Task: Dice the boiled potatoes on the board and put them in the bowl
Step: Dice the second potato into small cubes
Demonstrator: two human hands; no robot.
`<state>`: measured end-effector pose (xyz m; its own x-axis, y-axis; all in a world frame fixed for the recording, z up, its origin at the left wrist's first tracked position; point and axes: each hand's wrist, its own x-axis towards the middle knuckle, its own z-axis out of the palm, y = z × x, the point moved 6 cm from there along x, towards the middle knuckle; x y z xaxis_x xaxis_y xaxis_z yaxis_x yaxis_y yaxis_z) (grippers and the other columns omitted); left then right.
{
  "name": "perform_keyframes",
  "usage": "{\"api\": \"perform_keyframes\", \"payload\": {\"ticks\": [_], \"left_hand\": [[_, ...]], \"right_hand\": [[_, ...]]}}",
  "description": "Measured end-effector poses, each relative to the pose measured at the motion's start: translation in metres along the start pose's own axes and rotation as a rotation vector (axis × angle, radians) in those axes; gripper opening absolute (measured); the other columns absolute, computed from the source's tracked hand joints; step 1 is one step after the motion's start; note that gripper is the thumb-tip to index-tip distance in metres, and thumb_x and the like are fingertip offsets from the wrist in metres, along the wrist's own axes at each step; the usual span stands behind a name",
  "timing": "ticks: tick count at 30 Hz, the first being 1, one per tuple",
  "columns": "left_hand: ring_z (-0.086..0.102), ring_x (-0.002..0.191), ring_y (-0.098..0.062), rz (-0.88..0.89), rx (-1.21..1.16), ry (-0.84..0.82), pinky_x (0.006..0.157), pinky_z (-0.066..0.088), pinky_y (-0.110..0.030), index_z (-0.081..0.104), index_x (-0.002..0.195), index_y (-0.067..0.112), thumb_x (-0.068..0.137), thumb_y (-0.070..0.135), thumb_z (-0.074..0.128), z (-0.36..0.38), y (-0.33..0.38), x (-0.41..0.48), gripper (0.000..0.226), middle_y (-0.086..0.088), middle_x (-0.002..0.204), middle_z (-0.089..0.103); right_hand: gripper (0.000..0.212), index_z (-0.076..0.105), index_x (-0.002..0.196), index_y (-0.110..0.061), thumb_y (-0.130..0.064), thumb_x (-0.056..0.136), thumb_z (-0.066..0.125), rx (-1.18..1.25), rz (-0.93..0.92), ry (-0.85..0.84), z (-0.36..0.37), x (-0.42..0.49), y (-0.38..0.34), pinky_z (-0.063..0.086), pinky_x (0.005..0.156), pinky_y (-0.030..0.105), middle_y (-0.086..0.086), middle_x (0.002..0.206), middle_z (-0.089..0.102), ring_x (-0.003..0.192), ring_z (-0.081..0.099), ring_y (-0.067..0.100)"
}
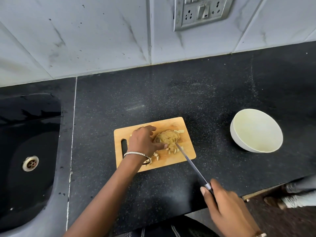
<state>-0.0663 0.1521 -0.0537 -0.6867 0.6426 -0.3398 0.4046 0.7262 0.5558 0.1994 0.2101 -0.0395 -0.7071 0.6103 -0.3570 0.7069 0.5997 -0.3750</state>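
Note:
A wooden cutting board lies on the black counter. On it sits a boiled potato, partly sliced, with several small diced pieces around it. My left hand holds the potato from the left, thumb at its near side. My right hand grips the handle of a long knife, whose tip meets the near side of the potato. A white bowl stands to the right of the board; nothing is seen inside it.
A black sink with a metal drain lies at the left. A tiled wall with a socket plate stands behind. The counter's front edge runs at lower right, where another person's feet show on the floor.

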Motion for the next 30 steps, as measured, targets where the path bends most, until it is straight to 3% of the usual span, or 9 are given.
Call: {"api": "perform_keyframes", "payload": {"ticks": [6,12,21,30], "left_hand": [[0.066,0.089,-0.017,0.044,-0.039,0.158,0.083,0.055,-0.037,0.061,0.108,0.023,0.066,0.022,0.087,0.006,-0.013,-0.017,0.050,0.005,0.101,0.070],[0.068,0.082,-0.013,0.066,-0.138,0.265,0.079,0.055,-0.034,0.065,0.095,0.019,0.071,0.018,0.082,0.013,-0.014,-0.024,0.029,0.007,0.086,0.073],[0.068,0.077,-0.004,0.081,-0.205,0.300,0.078,0.057,-0.031,0.071,0.090,0.023,0.071,0.020,0.083,0.016,-0.022,-0.023,0.023,0.013,0.080,0.072],[0.069,0.079,-0.008,0.100,-0.227,0.301,0.081,0.056,-0.031,0.072,0.091,0.018,0.073,0.015,0.081,0.014,-0.023,-0.020,0.021,0.009,0.082,0.074]], "right_hand": [[0.031,0.032,0.080,-0.031,-0.052,0.100,0.020,0.112,-0.086,0.079,0.001,0.024,-0.043,0.038,0.048,0.023,-0.005,0.060,0.053,0.051,0.050,0.009],[0.030,0.036,0.093,-0.028,-0.051,0.101,0.018,0.070,-0.105,0.077,0.027,0.046,-0.067,0.041,0.061,0.039,-0.004,0.074,0.060,0.076,0.065,0.024],[0.037,0.042,0.110,-0.022,-0.048,0.102,0.017,-0.062,-0.054,0.082,0.034,0.053,-0.068,0.039,0.059,0.038,0.003,0.088,0.068,0.086,0.068,0.033],[0.036,0.041,0.124,-0.018,-0.041,0.105,0.021,-0.156,-0.019,0.039,0.035,0.065,-0.075,0.037,0.062,0.037,0.008,0.101,0.069,0.096,0.066,0.036]]}}
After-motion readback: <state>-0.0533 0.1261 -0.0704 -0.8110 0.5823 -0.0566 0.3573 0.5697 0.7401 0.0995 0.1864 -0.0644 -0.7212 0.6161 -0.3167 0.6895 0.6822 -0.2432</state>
